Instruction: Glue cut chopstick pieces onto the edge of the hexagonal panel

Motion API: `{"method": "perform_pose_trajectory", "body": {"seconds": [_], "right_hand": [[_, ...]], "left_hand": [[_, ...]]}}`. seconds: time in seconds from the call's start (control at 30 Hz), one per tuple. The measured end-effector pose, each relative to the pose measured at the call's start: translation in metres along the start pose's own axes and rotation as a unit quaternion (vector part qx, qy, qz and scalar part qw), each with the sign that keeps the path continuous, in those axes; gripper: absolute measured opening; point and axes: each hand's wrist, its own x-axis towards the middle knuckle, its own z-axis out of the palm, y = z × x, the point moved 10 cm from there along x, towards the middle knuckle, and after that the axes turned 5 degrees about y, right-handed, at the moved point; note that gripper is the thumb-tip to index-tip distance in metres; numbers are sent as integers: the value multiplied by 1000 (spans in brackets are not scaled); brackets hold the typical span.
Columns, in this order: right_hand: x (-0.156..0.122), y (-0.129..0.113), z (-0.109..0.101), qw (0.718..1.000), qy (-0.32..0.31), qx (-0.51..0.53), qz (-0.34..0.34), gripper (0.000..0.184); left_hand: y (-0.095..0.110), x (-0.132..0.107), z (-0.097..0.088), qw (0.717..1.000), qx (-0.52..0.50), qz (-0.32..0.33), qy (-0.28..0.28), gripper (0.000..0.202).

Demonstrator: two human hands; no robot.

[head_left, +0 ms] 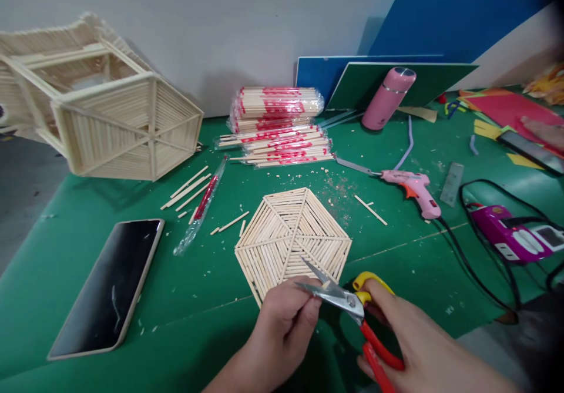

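My right hand (400,334) grips scissors (350,301) with one yellow and one red handle loop; their blades are parted. Between the blades shows the pale tip of a wooden stick (326,285), pinched in my closed left hand (288,316). Most of that stick is hidden by my fingers. Just beyond my left hand, a flat heptagon-like panel of wooden sticks (268,228) lies on the green table (194,328). Its sticks fill wedge sections between spokes. Short cut pieces (233,221) and longer loose sticks (187,192) lie to its left.
A phone (110,287) lies at left, below a large stick-built structure (118,128). Wrapped chopstick packs (282,128) are stacked at the back near a pink bottle (388,99). A pink glue gun (412,190) and a purple corded device (511,234) lie at right.
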Motion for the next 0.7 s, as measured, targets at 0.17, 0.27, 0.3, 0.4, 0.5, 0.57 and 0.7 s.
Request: {"method": "perform_pose_trajectory", "body": {"seconds": [0.17,0.27,0.3,0.4,0.5,0.57,0.7], "right_hand": [[-2,2,3,999,-27,10,-21,38],[0,1,7,998,-38,51,-25,37],[0,1,7,997,-36,59,-21,39],[0,3,5,998,-4,59,8,41],[1,-2,0,998,29,47,20,35],[2,-6,0,999,22,43,13,33],[4,-3,2,999,-14,9,29,35]], "left_hand": [[2,0,3,994,-77,-13,-80,22],[-1,0,4,991,-95,-34,-89,23],[-1,0,4,991,-95,-34,-87,23],[-1,1,4,996,-64,-24,-52,22],[-5,1,-3,999,10,-26,26,20],[-6,0,-6,998,44,-19,52,19],[1,2,-5,1000,8,15,21,21]]}}
